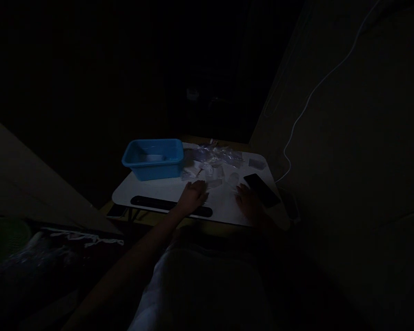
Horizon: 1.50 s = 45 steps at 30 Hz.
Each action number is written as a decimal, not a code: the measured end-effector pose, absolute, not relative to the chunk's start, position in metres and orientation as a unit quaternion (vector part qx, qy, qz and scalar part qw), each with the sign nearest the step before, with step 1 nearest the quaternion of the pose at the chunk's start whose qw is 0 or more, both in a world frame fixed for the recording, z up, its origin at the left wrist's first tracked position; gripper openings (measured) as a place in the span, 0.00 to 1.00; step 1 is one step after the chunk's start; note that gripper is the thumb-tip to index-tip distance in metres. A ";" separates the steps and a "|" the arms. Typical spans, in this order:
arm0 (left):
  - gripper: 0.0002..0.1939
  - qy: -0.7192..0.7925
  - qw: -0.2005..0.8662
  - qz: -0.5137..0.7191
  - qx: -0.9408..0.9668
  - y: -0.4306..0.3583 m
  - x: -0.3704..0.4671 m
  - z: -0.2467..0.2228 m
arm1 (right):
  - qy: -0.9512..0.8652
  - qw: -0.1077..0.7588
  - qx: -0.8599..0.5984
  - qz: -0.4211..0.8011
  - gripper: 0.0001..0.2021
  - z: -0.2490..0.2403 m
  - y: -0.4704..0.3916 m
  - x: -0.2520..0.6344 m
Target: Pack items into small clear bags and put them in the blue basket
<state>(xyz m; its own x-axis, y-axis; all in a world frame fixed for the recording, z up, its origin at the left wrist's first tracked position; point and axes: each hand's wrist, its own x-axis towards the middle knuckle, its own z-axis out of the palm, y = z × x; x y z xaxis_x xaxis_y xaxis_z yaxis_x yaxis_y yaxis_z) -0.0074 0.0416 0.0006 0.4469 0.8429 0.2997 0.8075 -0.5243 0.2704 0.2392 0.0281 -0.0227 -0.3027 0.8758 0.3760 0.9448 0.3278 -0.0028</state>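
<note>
In dim light, my left hand [193,196] rests on the near side of a white folding table [162,187], fingers apart and nothing visible in them. Just beyond its fingertips lies a flat, clear plastic piece [214,184]. My right hand [248,202] lies on the table further right with its fingers spread, beside a dark flat slab like a phone or tablet [261,189]. A small clear, rounded piece [233,179] sits just past the right fingertips. Crumpled clear plastic bags [215,155] lie towards the back. The finer details of the clear pieces are lost in the dark.
A blue plastic basin [157,172] stands at the table's left, with something pale inside. A clear rectangular piece [257,163] lies at the back right. A black slot [152,202] runs along the front edge. A white cable [308,99] hangs along the wall.
</note>
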 end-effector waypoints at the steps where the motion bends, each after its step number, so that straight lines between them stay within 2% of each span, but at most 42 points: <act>1: 0.21 0.481 0.032 0.188 0.856 0.041 -0.008 0.001 | -0.802 0.161 -0.566 -0.105 0.19 -0.023 0.032 0.240; 9: 0.21 0.505 0.007 0.148 0.850 0.035 0.000 -0.002 | -0.785 0.236 -0.565 -0.093 0.20 -0.029 0.037 0.247; 18: 0.18 0.488 0.000 0.157 0.859 0.035 -0.003 -0.004 | -0.789 0.201 -0.572 -0.096 0.18 -0.023 0.032 0.241; 34: 0.17 0.480 0.052 0.214 0.849 0.037 -0.011 -0.006 | -0.790 0.211 -0.567 -0.098 0.18 -0.025 0.033 0.246; 38: 0.20 0.464 0.020 0.184 0.867 0.035 -0.005 -0.004 | -0.796 0.208 -0.559 -0.104 0.18 -0.017 0.028 0.243; 45: 0.21 0.460 0.013 0.121 0.879 0.034 -0.002 -0.001 | -0.837 0.189 -0.509 -0.069 0.19 -0.004 0.025 0.210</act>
<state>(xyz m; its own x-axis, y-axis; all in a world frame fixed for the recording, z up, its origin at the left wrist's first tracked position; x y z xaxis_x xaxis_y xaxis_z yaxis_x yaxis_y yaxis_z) -0.0021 0.0336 -0.0009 0.5472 0.8125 0.2010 0.8065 -0.5761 0.1333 0.2104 0.0254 -0.0041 -0.4101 0.8261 0.3865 0.8783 0.4719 -0.0767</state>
